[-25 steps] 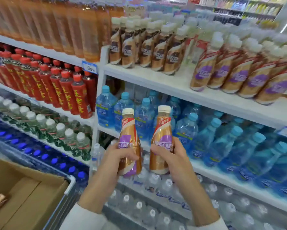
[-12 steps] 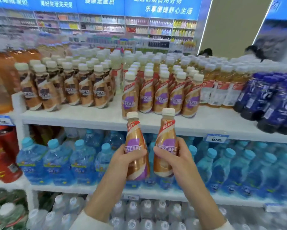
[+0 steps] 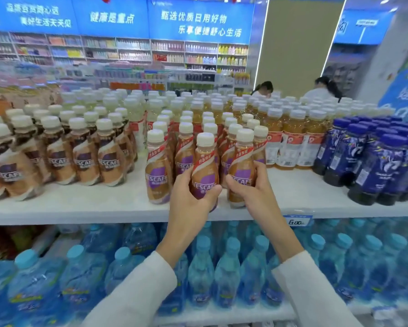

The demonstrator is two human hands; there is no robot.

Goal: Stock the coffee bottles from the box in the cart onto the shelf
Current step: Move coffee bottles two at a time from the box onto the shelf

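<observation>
While left hand (image 3: 193, 199) and right hand (image 3: 253, 193) each curl fingers round a purple-labelled brown plastic coffee bottle (image 3: 204, 168), placement on the white shelf (image 3: 80, 205) seems underway. Next: seat both upright, then release.

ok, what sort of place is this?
Most likely a supermarket drinks aisle: a white shelf lined with rows of coffee bottles, water bottles on the tier below, and a price tag on the shelf edge.

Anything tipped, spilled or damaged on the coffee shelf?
Nothing stands out. Shelved bottles stand upright in rows; no spill on the shelf. Left hand grips the left bottle, right hand the right bottle, both upright.
</observation>
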